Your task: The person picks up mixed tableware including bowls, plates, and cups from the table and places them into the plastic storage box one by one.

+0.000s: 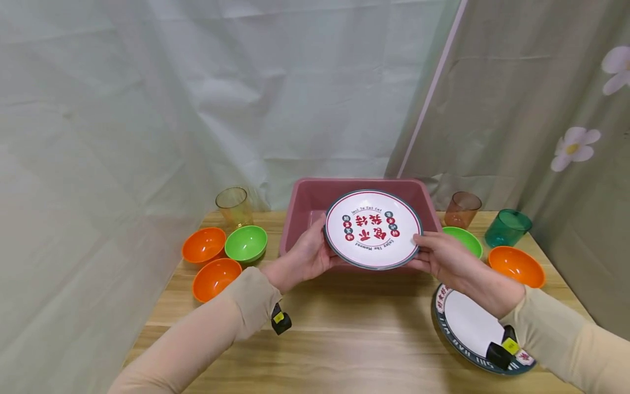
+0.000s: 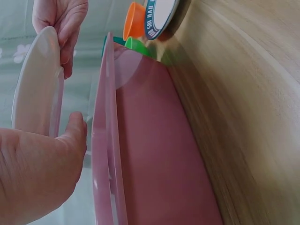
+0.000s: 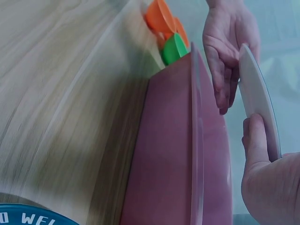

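Note:
Both hands hold a white plate [image 1: 374,254] with red characters and a dark green rim, raised in front of a pink tub [image 1: 307,189] and tilted so its printed face shows in the head view. The left hand [image 1: 309,253] has the plate's left edge between its thumb and fingers, with the fingers reaching underneath. At the opposite edge the right hand [image 1: 440,256] pinches the rim, thumb on top and fingers below. Seen from the left wrist, the plate's plain underside [image 2: 40,89] faces the camera. The tub's floor is partly hidden behind the plate.
Left of the tub stand a yellow cup [image 1: 233,208], a green bowl [image 1: 246,244] and orange bowls [image 1: 204,244]. To its right are a brownish cup [image 1: 462,209], a teal cup [image 1: 507,228], a green bowl [image 1: 465,239] and an orange bowl [image 1: 517,266]. A larger plate [image 1: 467,323] lies beneath the right forearm.

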`<state>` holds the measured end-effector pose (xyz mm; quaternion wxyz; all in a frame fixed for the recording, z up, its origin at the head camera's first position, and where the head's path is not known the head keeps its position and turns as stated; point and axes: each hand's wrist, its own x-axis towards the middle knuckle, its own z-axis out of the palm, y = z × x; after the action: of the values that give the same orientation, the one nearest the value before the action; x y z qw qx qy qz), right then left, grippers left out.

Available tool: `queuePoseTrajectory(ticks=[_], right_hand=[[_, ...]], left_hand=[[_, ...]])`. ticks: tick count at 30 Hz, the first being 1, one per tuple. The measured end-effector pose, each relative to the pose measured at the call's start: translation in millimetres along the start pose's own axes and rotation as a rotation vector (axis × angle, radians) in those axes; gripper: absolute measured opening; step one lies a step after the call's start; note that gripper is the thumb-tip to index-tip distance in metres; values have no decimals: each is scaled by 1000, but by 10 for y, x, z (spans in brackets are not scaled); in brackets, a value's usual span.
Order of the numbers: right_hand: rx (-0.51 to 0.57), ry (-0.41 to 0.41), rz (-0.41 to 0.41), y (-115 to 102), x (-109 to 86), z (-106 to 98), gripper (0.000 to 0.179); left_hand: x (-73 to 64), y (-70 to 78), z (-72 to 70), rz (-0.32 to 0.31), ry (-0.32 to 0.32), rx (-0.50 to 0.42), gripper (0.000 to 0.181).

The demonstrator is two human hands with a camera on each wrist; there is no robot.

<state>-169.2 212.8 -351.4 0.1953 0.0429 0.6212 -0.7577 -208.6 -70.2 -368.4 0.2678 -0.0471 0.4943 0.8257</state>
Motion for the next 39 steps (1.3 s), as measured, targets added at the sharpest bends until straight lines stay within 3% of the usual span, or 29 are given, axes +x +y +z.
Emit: queuePoseTrajectory(ticks=[19,39], right_hand=[[11,-25,8,69,42,75,47],[2,-52,12,130,76,97,50]], left_hand=[[5,-45,-1,17,108,-62,52],[65,-96,-31,68,229,-41,51]])
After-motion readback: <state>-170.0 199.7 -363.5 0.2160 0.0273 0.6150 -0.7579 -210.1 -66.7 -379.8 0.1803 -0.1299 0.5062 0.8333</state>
